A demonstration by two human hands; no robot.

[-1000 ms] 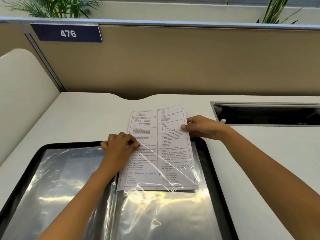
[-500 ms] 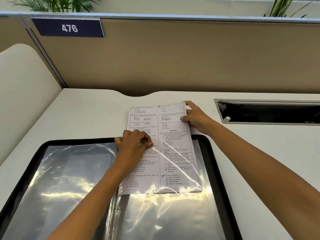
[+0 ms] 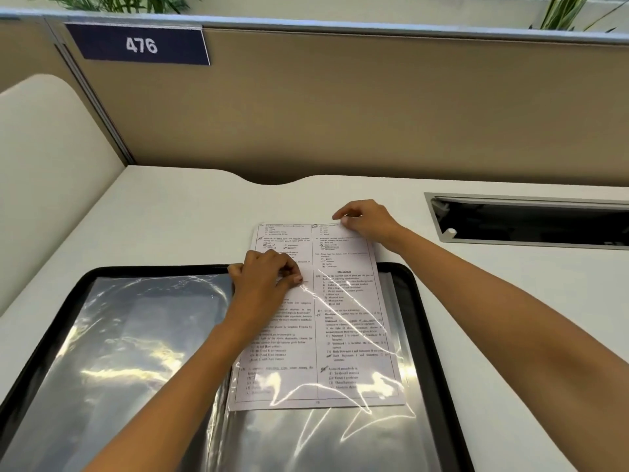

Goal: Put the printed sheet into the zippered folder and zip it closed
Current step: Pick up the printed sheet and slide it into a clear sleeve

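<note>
The zippered folder (image 3: 439,338) lies open on the desk, black-rimmed, with shiny clear sleeves on both halves. The printed sheet (image 3: 343,301) is partly inside the right half's clear sleeve; its top third sticks out past the folder's far rim. My left hand (image 3: 265,281) pinches the sleeve's top edge at the sheet's left side. My right hand (image 3: 367,221) grips the sheet's top right corner. The folder's zipper is undone.
A white desk (image 3: 170,216) is bounded by a tan partition (image 3: 340,114) at the back, with a "476" sign (image 3: 139,46). A recessed cable slot (image 3: 527,221) sits in the desk at right. A cream side panel (image 3: 44,172) stands at left.
The sheet has slid further down into the right sleeve. My right hand has shifted from the sheet's right edge up to its top right corner. My left hand has stayed at the sleeve's opening.
</note>
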